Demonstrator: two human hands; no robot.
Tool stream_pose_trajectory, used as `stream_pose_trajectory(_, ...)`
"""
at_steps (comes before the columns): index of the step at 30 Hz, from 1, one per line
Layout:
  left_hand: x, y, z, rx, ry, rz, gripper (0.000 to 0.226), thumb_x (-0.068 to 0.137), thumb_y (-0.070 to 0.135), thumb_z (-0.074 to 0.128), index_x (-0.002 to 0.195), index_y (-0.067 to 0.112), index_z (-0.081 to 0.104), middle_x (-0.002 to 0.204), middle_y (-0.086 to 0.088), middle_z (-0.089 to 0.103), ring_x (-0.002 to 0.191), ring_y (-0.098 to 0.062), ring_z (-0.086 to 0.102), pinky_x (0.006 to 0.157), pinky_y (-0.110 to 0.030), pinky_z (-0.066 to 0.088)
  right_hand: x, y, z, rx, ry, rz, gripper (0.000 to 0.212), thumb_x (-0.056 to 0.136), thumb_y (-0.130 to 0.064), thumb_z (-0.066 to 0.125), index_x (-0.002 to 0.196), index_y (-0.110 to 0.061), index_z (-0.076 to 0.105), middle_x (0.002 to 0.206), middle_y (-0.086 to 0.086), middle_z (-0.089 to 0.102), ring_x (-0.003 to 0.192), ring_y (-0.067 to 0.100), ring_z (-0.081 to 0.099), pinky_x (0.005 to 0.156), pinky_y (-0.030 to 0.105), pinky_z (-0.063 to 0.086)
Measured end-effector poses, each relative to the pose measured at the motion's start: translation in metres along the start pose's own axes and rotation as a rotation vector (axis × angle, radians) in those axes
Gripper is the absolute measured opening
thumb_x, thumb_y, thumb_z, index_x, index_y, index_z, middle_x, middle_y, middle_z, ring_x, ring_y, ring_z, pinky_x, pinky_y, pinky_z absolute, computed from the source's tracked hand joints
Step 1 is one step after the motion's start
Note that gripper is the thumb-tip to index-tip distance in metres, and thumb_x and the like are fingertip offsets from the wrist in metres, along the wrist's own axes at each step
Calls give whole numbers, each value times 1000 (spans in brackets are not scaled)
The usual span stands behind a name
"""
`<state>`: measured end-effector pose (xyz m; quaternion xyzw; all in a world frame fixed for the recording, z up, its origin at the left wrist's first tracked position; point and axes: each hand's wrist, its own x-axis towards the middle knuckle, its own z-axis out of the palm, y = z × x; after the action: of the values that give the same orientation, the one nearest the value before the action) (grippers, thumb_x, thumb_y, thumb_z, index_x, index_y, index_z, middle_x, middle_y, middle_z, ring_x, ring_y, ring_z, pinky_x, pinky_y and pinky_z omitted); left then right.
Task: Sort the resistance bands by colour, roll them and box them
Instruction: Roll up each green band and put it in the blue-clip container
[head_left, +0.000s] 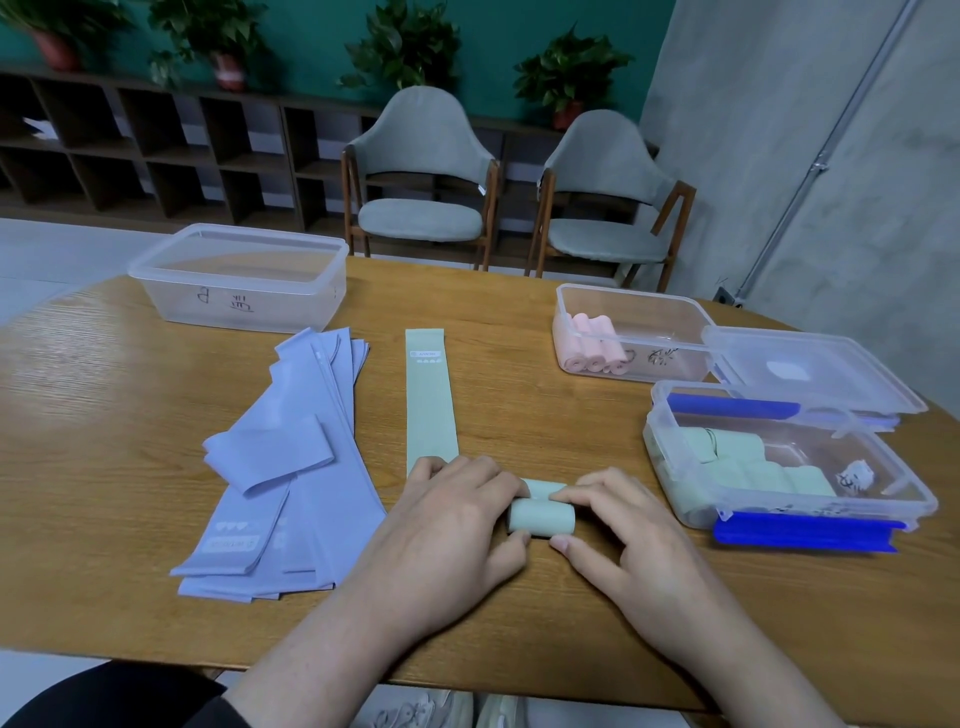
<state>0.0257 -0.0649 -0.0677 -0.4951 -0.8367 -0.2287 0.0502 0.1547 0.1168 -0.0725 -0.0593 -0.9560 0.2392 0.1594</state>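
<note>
landmark: green roll (541, 518), near table (156, 374) front edge, centre
left hand (457, 525): fingers curled over the roll's left end, thumb at its near side, gripping it
right hand (631, 535): fingers curled onto the roll's right end, thumb near side, gripping it too
second green roll (548, 488): just behind the landmark roll, touching it, partly hidden by fingertips
flat green band (430, 402): left-rear of the roll, laid straight away from the person; near end goes under the left hand
purple bands (291, 467): loose flat pile well left of the roll, one folded on top, unrolled
green box (789, 457): right of the roll, near it, lid off, several green rolls inside, blue clips on near and far sides
lid (810, 371): behind the green box, partly resting over its rear edge
pink box (631, 332): right-rear of the roll, open, pink rolls stacked at its left end
third box (244, 275): far left-rear of the roll, clear, handwriting on its side; contents cannot tell
chairs (421, 171): two, beyond the table's far edge
</note>
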Motion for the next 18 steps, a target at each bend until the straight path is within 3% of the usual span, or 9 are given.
stream_pose_trajectory(4, -1, 0, -1, -16, -1, -4, 31, 91, 54, 44, 115, 38, 56, 106, 20, 54, 106, -3, 49, 101, -33, 35, -1, -2, -1, -4, -5, -7, 36, 92, -57, 49, 121, -38, 61, 114, -28, 48, 115, 4, 51, 96, 30, 44)
stream_pose_trajectory(18, 2, 2, -3, -17, -9, -19, 26, 98, 48, 44, 122, 40, 52, 113, 19, 49, 110, -4, 44, 102, -31, 32, 3, -1, 1, 50, 56, 6, 22, 95, -36, 65, 117, -38, 62, 114, -26, 51, 115, 4, 53, 98, 19, 38)
